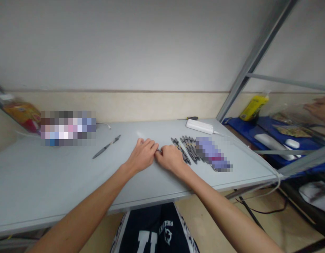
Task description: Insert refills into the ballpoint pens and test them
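Note:
Above the middle of the desk, my left hand (143,154) and my right hand (171,158) are close together, fingers curled around a pen (159,150). Only a short dark piece of it shows between them; my fingers hide the rest. To the left, a single grey pen (106,147) lies slanted on the desk. Just beyond my right hand is a row of several similar grey pens (190,149) side by side. A blurred-out purple packet (212,154) lies against the right end of that row.
A white power strip (199,126) with a cable and a screwdriver (192,118) lie at the desk's back right. An orange bottle (22,112) and a pixelated item (67,126) occupy the left. Past the metal frame, another person's hand (320,109) hovers near a blue table (265,128) with a yellow packet (254,107).

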The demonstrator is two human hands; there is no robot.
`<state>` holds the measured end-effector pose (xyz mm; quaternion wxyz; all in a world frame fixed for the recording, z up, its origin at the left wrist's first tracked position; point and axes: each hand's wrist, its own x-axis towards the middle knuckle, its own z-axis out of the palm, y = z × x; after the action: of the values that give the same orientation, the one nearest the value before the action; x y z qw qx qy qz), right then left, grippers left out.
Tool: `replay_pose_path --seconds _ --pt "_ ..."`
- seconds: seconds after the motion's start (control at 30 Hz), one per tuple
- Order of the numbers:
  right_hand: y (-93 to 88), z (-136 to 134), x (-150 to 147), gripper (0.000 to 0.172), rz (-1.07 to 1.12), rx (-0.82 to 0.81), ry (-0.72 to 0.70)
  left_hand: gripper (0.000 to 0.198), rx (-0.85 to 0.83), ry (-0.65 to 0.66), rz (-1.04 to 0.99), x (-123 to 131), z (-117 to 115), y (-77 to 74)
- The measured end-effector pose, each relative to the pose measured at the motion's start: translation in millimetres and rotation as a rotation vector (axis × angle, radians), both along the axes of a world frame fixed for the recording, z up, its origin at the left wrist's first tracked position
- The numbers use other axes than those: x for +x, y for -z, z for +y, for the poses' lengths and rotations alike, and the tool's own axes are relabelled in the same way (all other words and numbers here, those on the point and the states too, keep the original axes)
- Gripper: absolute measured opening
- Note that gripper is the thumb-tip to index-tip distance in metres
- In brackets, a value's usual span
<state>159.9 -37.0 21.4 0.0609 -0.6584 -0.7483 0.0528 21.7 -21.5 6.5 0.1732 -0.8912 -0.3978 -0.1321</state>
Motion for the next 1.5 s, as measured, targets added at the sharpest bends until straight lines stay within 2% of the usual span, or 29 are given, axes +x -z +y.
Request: replay_pose_path --seconds 0.1,0.2,0.33,0.57,0.73,0.83,1.03,1.13,1.3,1.5 --pt "-7.5 4.8 2.8 0.048 0.031 -0.056 0.031 0.012 0.031 0.005 0.013 3.1 -0.6 0.0" --pt "-10.7 7.6 0.8 0.045 -0.007 -0.065 -0.004 0.013 0.015 -0.027 0.019 5.7 -1.2 2.0" --pt "-3.3 9.8 -5.1 0.04 -0.08 -0.019 -0.032 0.017 -0.042 -0.124 0.016 8.8 -3.2 3.7" --pt "12.1 12.0 -7.9 0.041 -0.16 0.152 -0.143 0.03 -0.252 -0.395 0.01 13.6 -6.1 -1.6" --pt "13.9 16.2 -7.8 0.045 -0.151 0.22 -0.186 0.033 -0.29 -0.458 -0.028 13.1 -4.6 2.0" --pt "15.3 18.1 -5.4 0.042 -0.148 0.241 -0.173 0.024 -0.289 -0.41 -0.092 10.9 -3.0 5.9" --pt "18.8 21.6 9.1 0.044 -0.145 0.213 0.008 0.018 -0.165 -0.068 -0.279 2.4 3.3 5.4" --pt "19.5 21.6 13.4 0.045 -0.135 0.224 0.034 0.018 -0.178 0.04 -0.324 -2.1 8.0 6.8" --pt "19.5 18.7 11.9 0.046 -0.12 0.231 0.031 0.018 -0.207 0.078 -0.36 -5.9 11.9 11.4" --pt "17.3 16.3 10.9 0.047 -0.129 0.204 0.012 0.019 -0.216 0.07 -0.361 -6.1 9.9 9.3"
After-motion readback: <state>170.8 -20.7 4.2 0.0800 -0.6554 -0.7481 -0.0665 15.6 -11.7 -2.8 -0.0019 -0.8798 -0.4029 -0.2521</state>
